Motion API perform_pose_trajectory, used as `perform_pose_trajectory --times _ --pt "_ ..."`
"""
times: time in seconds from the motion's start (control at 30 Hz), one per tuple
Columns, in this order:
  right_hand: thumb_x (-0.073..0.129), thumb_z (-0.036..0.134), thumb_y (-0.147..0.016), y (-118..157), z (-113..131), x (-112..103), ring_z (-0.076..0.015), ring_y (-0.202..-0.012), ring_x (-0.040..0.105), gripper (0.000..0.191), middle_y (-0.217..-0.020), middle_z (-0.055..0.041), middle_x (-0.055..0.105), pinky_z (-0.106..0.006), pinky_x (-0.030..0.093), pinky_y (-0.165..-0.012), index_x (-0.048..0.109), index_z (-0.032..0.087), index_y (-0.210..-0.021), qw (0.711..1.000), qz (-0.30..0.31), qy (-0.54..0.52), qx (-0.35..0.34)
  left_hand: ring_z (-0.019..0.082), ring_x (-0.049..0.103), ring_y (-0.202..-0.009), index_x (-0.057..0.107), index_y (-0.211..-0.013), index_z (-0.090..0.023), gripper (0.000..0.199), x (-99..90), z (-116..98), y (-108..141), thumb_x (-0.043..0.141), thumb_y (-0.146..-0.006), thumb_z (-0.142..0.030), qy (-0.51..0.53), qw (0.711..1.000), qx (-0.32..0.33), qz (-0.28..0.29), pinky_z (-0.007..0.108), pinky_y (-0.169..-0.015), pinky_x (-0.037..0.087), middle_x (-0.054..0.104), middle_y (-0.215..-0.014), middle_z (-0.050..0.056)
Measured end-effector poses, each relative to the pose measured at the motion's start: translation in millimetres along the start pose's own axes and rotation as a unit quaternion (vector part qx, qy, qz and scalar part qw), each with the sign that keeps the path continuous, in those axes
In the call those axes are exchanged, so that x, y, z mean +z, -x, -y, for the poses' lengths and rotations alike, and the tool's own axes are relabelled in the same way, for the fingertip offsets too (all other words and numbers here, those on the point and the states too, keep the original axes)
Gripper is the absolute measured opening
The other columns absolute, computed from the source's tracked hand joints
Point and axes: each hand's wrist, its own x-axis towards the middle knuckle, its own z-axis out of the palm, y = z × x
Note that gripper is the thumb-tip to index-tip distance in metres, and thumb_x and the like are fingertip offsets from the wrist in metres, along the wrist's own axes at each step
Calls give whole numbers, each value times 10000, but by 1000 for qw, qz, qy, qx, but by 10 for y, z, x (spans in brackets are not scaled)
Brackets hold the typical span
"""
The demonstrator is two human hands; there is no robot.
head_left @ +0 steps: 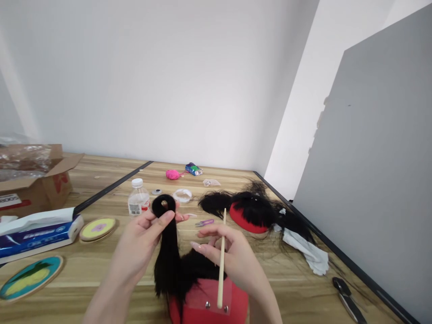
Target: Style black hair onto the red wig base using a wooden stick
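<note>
- Above the near red form, toward its left side, the black hair lock hangs from a rounded loop. Its lower ends overlap the form's left edge in view; contact cannot be confirmed.
- Left hand: above and left of the near red form. Thumb and fingers pinch the lock at the base of the loop.
- Right hand: above the near red form, toward its right. It holds a wooden stick, which slants down across the hand; thumb and forefinger tips stand apart.
- Handling (judged): the lock is light, soft and limp. Smooth strands are likely to slide and fan out under a loose pinch. The stick appears light and stiff.
- Hold point (judged): grip the lock at the neck below the loop, using flat finger pads. Avoid the loose ends, which offer no firm hold.
- Adjacent items: a clear sheet lies on the near red form; a far red form bearing hair stands beyond it, to the right.
</note>
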Motion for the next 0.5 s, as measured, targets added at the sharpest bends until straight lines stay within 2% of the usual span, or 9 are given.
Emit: perform_pose_trajectory --times 0.07,0.17,0.23,0.33,0.5 --pt "763 341 -704 3 42 100 -109 -598 501 300 -865 -42 660 -240 421 -558 687 176 -943 999 -9 -39 -12 263 671 -964 735 -742 -171 342 80 28 32 856 -558 -433 20 999 -25 13 308 -854 513 754 -890 70" --pt "729 305 -722 -4 66 319 -80 -494 405 246 -655 25 572 -204 334 -460 646 168 -909 996 -30 -89 -5 227 682 -887 734 -778 -176 350 164 90 51 862 -557 -415 46 998 -30 16 279 -792 525 748 -819 54" --pt "686 287 -749 -15 60 459 -78 -482 398 179 -615 42 524 -197 320 -453 618 167 -864 993 -54 -103 -11 216 682 -878 736 -824 -177 359 177 131 43 860 -570 -399 47 999 -18 20 282 -815 522 748 -829 53" --pt "629 237 -764 -30 41 587 -90 -526 449 141 -700 17 554 -203 365 -496 605 168 -884 992 -83 -92 -35 227 684 -882 735 -864 -180 373 148 169 20 853 -582 -394 44 999 -10 20 321 -855 520 748 -843 55" --pt "567 127 -728 -34 -17 548 -102 -517 454 111 -630 37 523 -208 369 -506 605 177 -819 998 -48 13 -37 251 675 -921 735 -740 -176 336 71 132 -16 846 -569 -443 11 1000 24 -12 379 -977 470 748 -865 60"
